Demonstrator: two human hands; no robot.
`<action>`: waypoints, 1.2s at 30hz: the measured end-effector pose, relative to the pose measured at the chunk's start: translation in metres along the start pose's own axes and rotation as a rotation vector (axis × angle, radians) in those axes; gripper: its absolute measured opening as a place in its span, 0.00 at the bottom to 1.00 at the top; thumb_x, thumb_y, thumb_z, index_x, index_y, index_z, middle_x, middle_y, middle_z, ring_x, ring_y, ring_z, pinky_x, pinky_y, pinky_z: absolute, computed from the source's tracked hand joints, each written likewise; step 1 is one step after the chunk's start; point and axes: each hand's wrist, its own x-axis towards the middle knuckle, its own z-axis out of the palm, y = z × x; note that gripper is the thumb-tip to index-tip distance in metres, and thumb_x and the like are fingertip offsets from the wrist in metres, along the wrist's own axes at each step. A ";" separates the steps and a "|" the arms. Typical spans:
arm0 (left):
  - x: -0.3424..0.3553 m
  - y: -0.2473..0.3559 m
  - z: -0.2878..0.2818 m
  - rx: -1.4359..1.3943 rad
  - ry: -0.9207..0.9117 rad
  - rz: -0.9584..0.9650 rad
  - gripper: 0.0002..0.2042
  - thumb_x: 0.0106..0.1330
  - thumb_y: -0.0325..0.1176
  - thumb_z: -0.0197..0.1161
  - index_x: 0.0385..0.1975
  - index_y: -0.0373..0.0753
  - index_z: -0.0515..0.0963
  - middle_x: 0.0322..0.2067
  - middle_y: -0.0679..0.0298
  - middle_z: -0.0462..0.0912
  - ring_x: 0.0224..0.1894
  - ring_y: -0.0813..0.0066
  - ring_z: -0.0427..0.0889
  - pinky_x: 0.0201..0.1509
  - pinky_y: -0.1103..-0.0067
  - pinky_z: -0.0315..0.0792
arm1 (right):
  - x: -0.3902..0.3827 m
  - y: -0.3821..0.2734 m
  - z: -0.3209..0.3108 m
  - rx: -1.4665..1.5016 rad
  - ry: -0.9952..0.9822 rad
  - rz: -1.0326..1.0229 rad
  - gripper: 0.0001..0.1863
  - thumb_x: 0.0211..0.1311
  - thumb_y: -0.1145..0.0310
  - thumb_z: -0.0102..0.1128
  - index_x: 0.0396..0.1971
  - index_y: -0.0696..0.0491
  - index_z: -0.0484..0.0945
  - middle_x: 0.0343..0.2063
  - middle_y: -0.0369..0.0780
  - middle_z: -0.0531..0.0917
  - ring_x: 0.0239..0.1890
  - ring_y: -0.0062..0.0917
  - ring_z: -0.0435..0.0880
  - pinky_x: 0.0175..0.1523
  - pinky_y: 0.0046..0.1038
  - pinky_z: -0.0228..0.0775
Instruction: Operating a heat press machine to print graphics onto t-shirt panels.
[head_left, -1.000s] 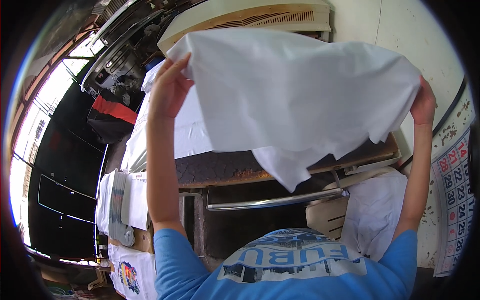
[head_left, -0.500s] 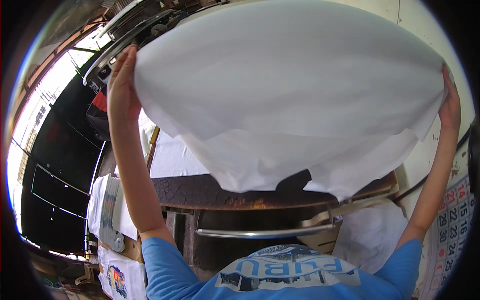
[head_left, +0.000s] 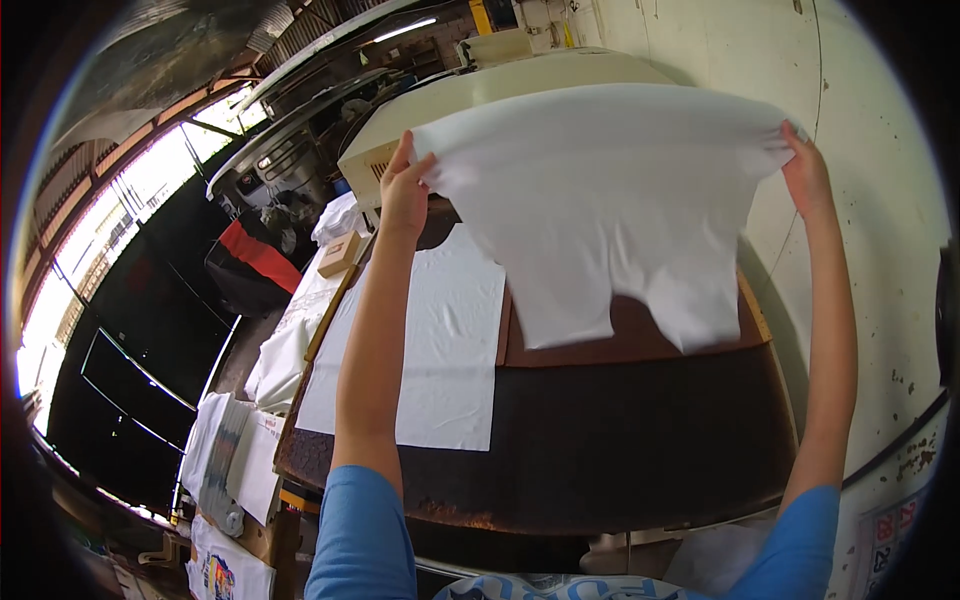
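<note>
A white fabric piece (head_left: pixel 620 190) hangs spread in the air between my two hands, over the far part of a dark table (head_left: pixel 600 450). Its top edge is stretched wide, and its lower edge falls loose with a rounded gap in it. My left hand (head_left: pixel 406 200) pinches the left upper corner. On the other side, my right hand (head_left: pixel 808 180) grips the bunched right upper corner. Under the cloth a reddish-brown sheet (head_left: pixel 640 340) partly shows on the table. Left of it lies a flat white fabric panel (head_left: pixel 440 340), partly covered by my left forearm.
A large cream machine (head_left: pixel 480 95) stands behind the table, with a pale wall (head_left: pixel 890 200) along the right. To the left are a stack of folded white garments (head_left: pixel 215 450), a small cardboard box (head_left: pixel 340 254) and a red cloth (head_left: pixel 258 258) on a dark object.
The fabric, held high and close across the view before, is now farther off and lower over the table. My hands have come closer together, and the tabletop and flat panel show more.
</note>
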 end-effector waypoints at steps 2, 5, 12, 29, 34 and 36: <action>0.001 0.005 0.003 0.003 -0.017 0.009 0.28 0.54 0.18 0.55 0.58 0.33 0.59 0.50 0.58 0.70 0.44 0.74 0.73 0.46 0.80 0.68 | 0.003 0.000 -0.002 0.013 0.038 0.001 0.19 0.58 0.62 0.54 0.45 0.60 0.70 0.43 0.39 0.75 0.48 0.24 0.70 0.55 0.26 0.57; -0.012 -0.010 -0.004 0.117 -0.014 -0.063 0.29 0.51 0.18 0.57 0.57 0.33 0.61 0.51 0.60 0.69 0.43 0.76 0.73 0.43 0.82 0.69 | -0.004 0.027 -0.019 0.000 0.078 0.023 0.20 0.58 0.61 0.54 0.44 0.60 0.70 0.44 0.39 0.74 0.49 0.23 0.69 0.56 0.26 0.56; -0.097 -0.131 -0.022 0.174 0.067 -0.401 0.30 0.50 0.18 0.57 0.57 0.33 0.60 0.56 0.58 0.64 0.54 0.72 0.67 0.55 0.80 0.63 | -0.069 0.152 -0.105 -0.214 0.337 0.373 0.17 0.55 0.63 0.57 0.40 0.60 0.73 0.37 0.39 0.78 0.41 0.23 0.74 0.48 0.25 0.63; -0.291 -0.187 -0.049 0.808 -0.124 -0.692 0.16 0.57 0.29 0.56 0.47 0.39 0.74 0.24 0.67 0.77 0.27 0.85 0.71 0.33 0.85 0.66 | -0.258 0.196 -0.159 -0.990 0.224 0.629 0.08 0.44 0.72 0.58 0.23 0.62 0.76 0.18 0.41 0.78 0.22 0.24 0.75 0.28 0.27 0.64; -0.310 -0.152 -0.044 0.858 -0.036 -0.618 0.11 0.59 0.30 0.54 0.41 0.38 0.77 0.24 0.66 0.78 0.26 0.84 0.72 0.33 0.83 0.67 | -0.269 0.163 -0.147 -1.088 0.293 0.494 0.14 0.47 0.69 0.59 0.14 0.61 0.65 0.11 0.38 0.66 0.15 0.22 0.63 0.23 0.29 0.56; -0.317 -0.143 -0.042 0.866 -0.008 -0.581 0.11 0.59 0.31 0.53 0.39 0.38 0.77 0.24 0.66 0.78 0.26 0.83 0.72 0.33 0.83 0.67 | -0.276 0.158 -0.151 -1.150 0.279 0.480 0.15 0.47 0.69 0.59 0.15 0.61 0.65 0.11 0.38 0.65 0.16 0.21 0.63 0.23 0.28 0.55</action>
